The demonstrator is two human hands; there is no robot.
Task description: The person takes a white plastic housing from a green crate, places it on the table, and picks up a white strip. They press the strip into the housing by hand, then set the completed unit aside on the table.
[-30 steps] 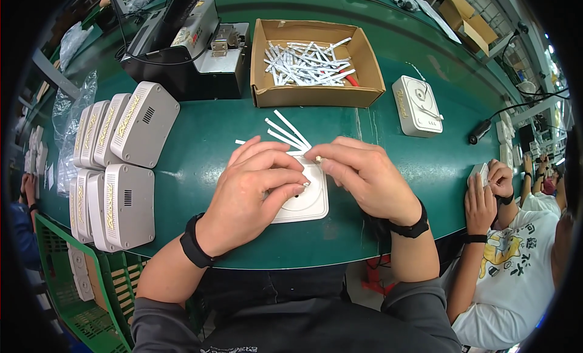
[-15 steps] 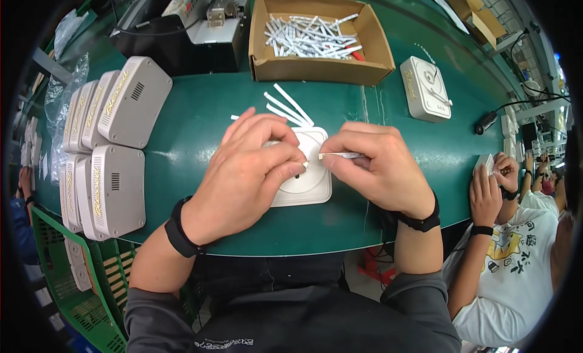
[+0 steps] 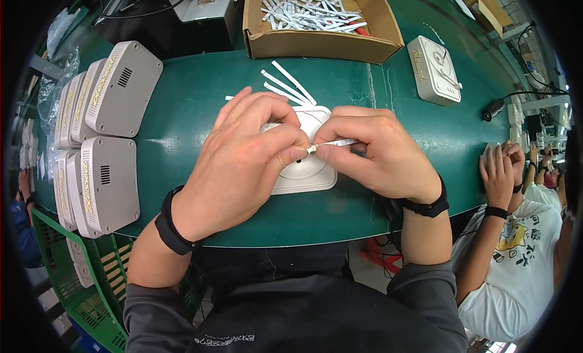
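Note:
A white square device housing (image 3: pixel 313 182) with rounded corners lies flat on the green bench, partly covered by my hands. Above it my left hand (image 3: pixel 246 152) pinches a small white connector (image 3: pixel 311 149) between thumb and forefinger. From the other side my right hand (image 3: pixel 381 156) grips a thin white strip (image 3: pixel 341 143) close to its tip. The strip's end meets the connector at my fingertips; whether they are joined is too small to tell. A few loose white strips (image 3: pixel 290 83) lie just beyond the housing.
A cardboard box (image 3: pixel 325 46) of similar strips stands at the back. Grey-white devices (image 3: pixel 124 89) are stacked at left, above a green crate (image 3: pixel 76 286). Another white device (image 3: pixel 434 71) sits at the right, near a black cable plug (image 3: pixel 493 110). A co-worker's hands (image 3: pixel 501 171) are far right.
My two hands have come together, bringing the strip's end from the right up against the connector. The view has shifted, so the bench things appear higher.

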